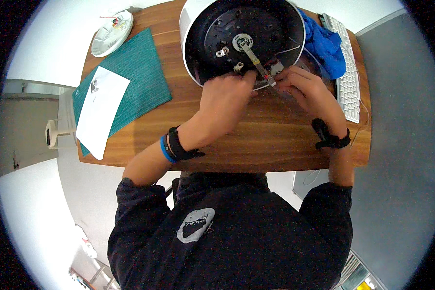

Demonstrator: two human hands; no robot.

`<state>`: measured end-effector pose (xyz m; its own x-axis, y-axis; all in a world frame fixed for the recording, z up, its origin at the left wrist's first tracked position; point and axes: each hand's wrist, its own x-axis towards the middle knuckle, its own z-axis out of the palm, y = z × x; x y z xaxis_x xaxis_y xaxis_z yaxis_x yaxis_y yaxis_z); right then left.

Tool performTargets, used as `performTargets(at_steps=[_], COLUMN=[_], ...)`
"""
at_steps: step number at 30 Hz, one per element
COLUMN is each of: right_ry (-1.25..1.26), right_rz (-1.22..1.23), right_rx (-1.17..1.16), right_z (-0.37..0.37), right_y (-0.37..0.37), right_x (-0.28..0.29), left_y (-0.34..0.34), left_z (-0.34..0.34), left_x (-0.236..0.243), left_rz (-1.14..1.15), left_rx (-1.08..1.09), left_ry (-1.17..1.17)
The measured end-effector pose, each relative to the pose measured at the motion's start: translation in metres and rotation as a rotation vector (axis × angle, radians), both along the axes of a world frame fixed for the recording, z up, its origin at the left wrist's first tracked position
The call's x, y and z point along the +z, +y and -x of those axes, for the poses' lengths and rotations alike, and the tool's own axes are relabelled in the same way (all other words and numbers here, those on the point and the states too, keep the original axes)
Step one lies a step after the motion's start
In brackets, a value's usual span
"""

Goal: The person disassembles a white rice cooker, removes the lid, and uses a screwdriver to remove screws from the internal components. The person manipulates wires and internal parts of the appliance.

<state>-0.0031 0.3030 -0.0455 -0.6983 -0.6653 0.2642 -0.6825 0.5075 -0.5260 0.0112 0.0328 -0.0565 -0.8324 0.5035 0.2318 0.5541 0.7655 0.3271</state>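
A white round appliance housing (184, 53) with a black inside lies open at the far middle of the table. From the hub at its centre, a narrow metal strip (254, 60) runs toward the near right rim. Over the near rim, my left hand (222, 104) is closed, its fingertips down inside and partly hidden. Beside the strip's near end, my right hand (308, 88) has its fingers pinched together; what they hold is too small to make out. A small metal piece (276, 66) sits just by those fingertips. Metal terminals (222, 52) stand up from the black bottom.
On the left, a white paper sheet (104, 108) overlaps a green cutting mat (145, 67). Behind them is a white oval dish-like part (112, 36) with small wires. A blue cloth (324, 48) and a white keyboard (349, 72) lie along the wooden table's (275, 145) right side.
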Motion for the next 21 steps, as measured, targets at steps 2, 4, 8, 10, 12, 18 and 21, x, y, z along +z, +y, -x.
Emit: performTargets(at_steps=[2, 4, 8, 10, 12, 18, 21], right_ry=[0.030, 0.024, 0.009, -0.002, -0.004, 0.009, 0.006], right_rz=[0.033, 0.064, 0.066, 0.061, 0.060, 0.076, 0.056], right_rx=[0.011, 0.018, 0.019, 0.015, 0.013, 0.008, 0.005], right_z=[0.0034, 0.0031, 0.0034, 0.0032, 0.0029, 0.0021, 0.0028], right_y=[0.0020, 0.0017, 0.0030, 0.0014, 0.0004, -0.0028, -0.0023], right_x=[-0.0061, -0.0086, -0.0111, -0.0095, -0.0093, -0.0066, -0.0047], left_y=[0.0031, 0.0032, 0.0008, 0.0006, -0.0010, -0.0038, -0.0040], left_z=[0.0001, -0.0009, 0.0014, 0.0005, 0.0022, 0.0015, 0.0027], left_x=[-0.0008, 0.0009, -0.0033, -0.0001, -0.0019, 0.0047, 0.0039], left_rz=[0.001, 0.022, 0.004, 0.044, 0.009, -0.016, -0.009], left_rx=[0.007, 0.027, 0.033, 0.057, 0.057, 0.060, 0.045], left_ry=[-0.004, -0.020, 0.067, 0.075, 0.076, 0.039, 0.039])
